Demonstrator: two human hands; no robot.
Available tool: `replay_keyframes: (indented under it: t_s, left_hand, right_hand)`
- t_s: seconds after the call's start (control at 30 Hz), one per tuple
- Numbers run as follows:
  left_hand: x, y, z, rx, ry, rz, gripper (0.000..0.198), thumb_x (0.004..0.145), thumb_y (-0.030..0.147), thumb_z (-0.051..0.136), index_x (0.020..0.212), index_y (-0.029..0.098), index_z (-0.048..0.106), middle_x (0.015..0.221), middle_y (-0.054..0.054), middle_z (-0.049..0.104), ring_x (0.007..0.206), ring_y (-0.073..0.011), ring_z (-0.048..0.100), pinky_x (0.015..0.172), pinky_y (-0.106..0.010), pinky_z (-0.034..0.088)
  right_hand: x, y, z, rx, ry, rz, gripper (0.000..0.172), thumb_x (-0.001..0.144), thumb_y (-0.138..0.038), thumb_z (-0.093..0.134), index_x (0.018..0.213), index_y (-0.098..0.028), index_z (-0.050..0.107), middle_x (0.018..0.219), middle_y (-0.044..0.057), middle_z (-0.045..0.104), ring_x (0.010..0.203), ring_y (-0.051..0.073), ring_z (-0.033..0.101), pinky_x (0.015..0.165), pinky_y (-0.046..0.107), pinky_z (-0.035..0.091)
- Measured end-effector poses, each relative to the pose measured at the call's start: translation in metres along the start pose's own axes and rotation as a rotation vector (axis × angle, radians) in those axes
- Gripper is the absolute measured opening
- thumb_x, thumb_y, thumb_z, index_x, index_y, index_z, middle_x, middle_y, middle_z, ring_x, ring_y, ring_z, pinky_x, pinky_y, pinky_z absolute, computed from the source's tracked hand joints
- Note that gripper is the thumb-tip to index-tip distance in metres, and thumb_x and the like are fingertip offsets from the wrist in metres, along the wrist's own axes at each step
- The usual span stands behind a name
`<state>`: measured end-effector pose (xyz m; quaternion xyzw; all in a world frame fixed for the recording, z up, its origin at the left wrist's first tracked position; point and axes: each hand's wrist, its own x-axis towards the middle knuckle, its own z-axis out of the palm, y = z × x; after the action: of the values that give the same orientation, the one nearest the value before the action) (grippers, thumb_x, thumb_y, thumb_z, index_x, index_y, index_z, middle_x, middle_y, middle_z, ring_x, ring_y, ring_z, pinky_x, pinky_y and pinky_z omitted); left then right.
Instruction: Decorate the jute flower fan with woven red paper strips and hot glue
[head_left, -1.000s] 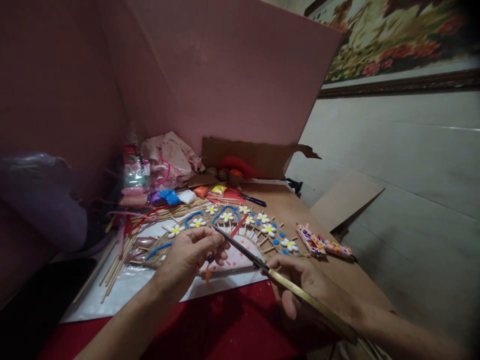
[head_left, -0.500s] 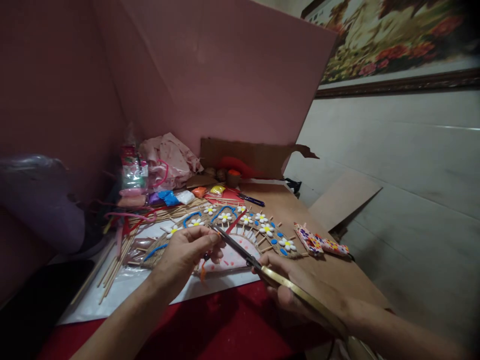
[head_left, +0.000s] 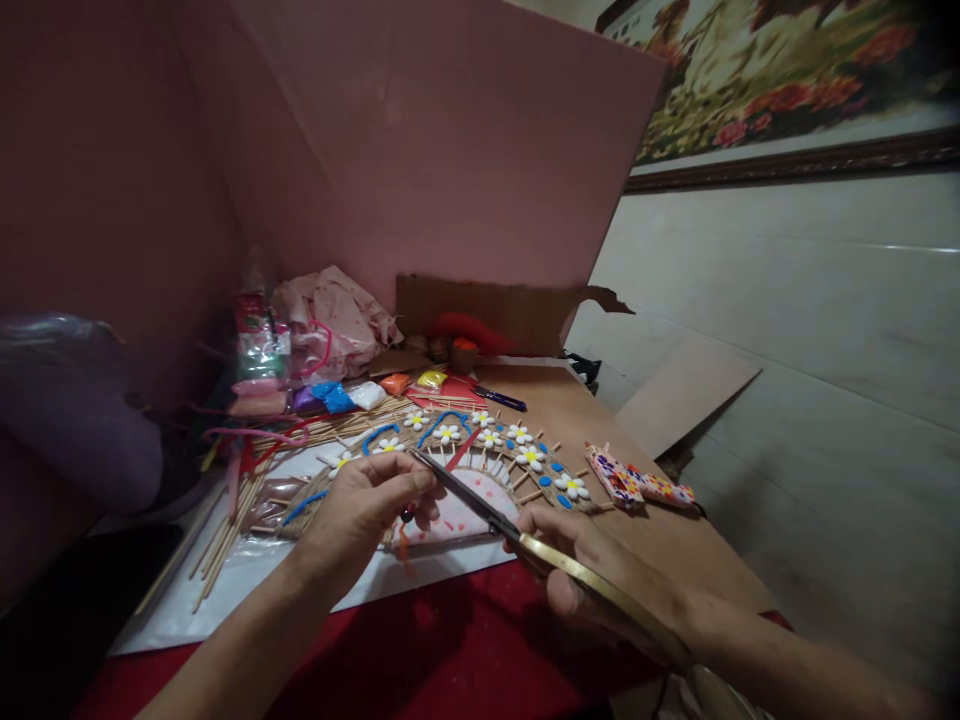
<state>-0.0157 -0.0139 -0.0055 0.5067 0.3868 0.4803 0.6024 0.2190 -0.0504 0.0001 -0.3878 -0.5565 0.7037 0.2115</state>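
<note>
My right hand (head_left: 577, 560) is wrapped round the brass-coloured handles of a pair of scissors (head_left: 480, 508). Their dark blades point up and left, with the tips by the fingers of my left hand (head_left: 379, 505). That hand is closed in a pinch. An orange thread (head_left: 403, 548) and a small dark bead (head_left: 409, 513) hang beneath it; what lies between the fingertips is mostly hidden. Behind both hands lies an arched craft piece (head_left: 531, 459) with twine, short sticks, white-and-yellow clay flowers and blue pieces. A red strip (head_left: 463, 450) shows just beyond the blades.
Thin wooden sticks (head_left: 216, 550) lie on a white sheet (head_left: 169, 615) at left. Clay packets (head_left: 367, 395) and crumpled pink cloth (head_left: 337, 320) sit at the back. A purple-handled cutter (head_left: 501, 398) and a flower-patterned item (head_left: 637, 485) rest on the brown board (head_left: 675, 555).
The view has shifted slightly, so the scene sits a little further left. Both hands and the scissors keep nearly the same pose, with the blades still by the left fingertips.
</note>
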Motion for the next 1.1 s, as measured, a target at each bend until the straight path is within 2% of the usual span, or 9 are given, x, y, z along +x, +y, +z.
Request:
replay_keyframes:
  t_s: [0.33,0.47,0.53,0.6,0.73,0.8,0.9,1.0,1.1]
  left_hand:
    - [-0.001,0.003,0.005,-0.020,-0.003,-0.027,0.011,0.071,0.021,0.066,0.063,0.013,0.066,0.058,-0.003,0.063,0.053,-0.0118,0.055,0.053,-0.023,0.043]
    - [-0.001,0.005,0.009,-0.135,0.011,-0.050,0.014,0.068,0.025,0.070,0.063,0.012,0.066,0.061,-0.005,0.065,0.051,-0.0112,0.056,0.050,-0.022,0.043]
    - [-0.001,0.006,0.010,-0.184,-0.010,-0.067,0.015,0.069,0.026,0.071,0.064,0.012,0.067,0.064,-0.006,0.066,0.052,-0.0114,0.056,0.050,-0.022,0.043]
    - [-0.002,0.006,0.011,-0.219,-0.034,-0.076,0.015,0.069,0.025,0.071,0.065,0.012,0.067,0.065,-0.006,0.067,0.053,-0.0117,0.057,0.051,-0.022,0.044]
    - [-0.003,0.005,0.012,-0.253,-0.063,-0.073,0.014,0.070,0.024,0.071,0.067,0.011,0.068,0.069,-0.007,0.068,0.058,-0.0127,0.060,0.054,-0.022,0.045]
    - [-0.004,0.005,0.013,-0.258,-0.077,-0.071,0.013,0.070,0.024,0.071,0.068,0.012,0.068,0.070,-0.007,0.068,0.059,-0.0125,0.060,0.055,-0.022,0.045]
    - [-0.004,0.004,0.013,-0.256,-0.081,-0.083,0.014,0.069,0.026,0.072,0.068,0.012,0.069,0.067,-0.007,0.068,0.057,-0.0124,0.059,0.055,-0.023,0.045]
    - [-0.003,0.002,0.013,-0.249,-0.084,-0.089,0.017,0.068,0.028,0.073,0.067,0.011,0.068,0.066,-0.008,0.067,0.057,-0.0126,0.059,0.055,-0.023,0.045]
    - [-0.003,0.000,0.013,-0.254,-0.090,-0.097,0.018,0.069,0.029,0.073,0.067,0.011,0.068,0.067,-0.007,0.067,0.056,-0.0121,0.059,0.055,-0.023,0.045]
  right_hand:
    - [0.001,0.003,-0.001,-0.045,0.050,0.032,0.042,0.067,-0.044,0.068,0.087,-0.022,0.040,0.055,-0.010,0.053,0.030,0.002,0.032,0.029,0.014,0.024]
    - [0.010,-0.002,-0.010,-0.222,0.246,-0.122,0.034,0.066,-0.044,0.068,0.078,-0.020,0.046,0.054,-0.007,0.052,0.039,0.005,0.041,0.036,0.017,0.029]
    - [0.019,-0.014,-0.025,-0.337,0.366,-0.183,0.033,0.069,-0.047,0.065,0.077,-0.019,0.049,0.055,-0.006,0.050,0.040,0.006,0.041,0.038,0.018,0.030]
    - [0.030,-0.031,-0.046,-0.521,0.459,-0.218,0.036,0.071,-0.050,0.062,0.086,-0.018,0.053,0.055,-0.007,0.050,0.038,0.006,0.038,0.038,0.019,0.027]
    - [0.065,-0.062,-0.095,-1.220,0.608,-0.190,0.037,0.077,-0.050,0.059,0.093,-0.017,0.061,0.073,0.001,0.062,0.063,0.014,0.056,0.054,0.023,0.039]
    - [0.086,-0.068,-0.116,-1.306,0.621,-0.161,0.035,0.077,-0.045,0.062,0.096,-0.015,0.062,0.085,0.006,0.066,0.077,0.019,0.059,0.064,0.026,0.042]
    - [0.115,-0.066,-0.138,-1.383,0.587,-0.112,0.032,0.083,-0.036,0.059,0.105,-0.013,0.059,0.097,0.009,0.065,0.087,0.022,0.060,0.075,0.032,0.046]
    - [0.137,-0.060,-0.154,-1.425,0.528,-0.080,0.030,0.089,-0.032,0.054,0.113,-0.015,0.054,0.111,0.008,0.058,0.094,0.020,0.060,0.080,0.039,0.050]
    - [0.151,-0.058,-0.167,-1.441,0.482,-0.075,0.031,0.089,-0.031,0.054,0.116,-0.015,0.053,0.115,0.008,0.056,0.097,0.020,0.059,0.081,0.041,0.051]
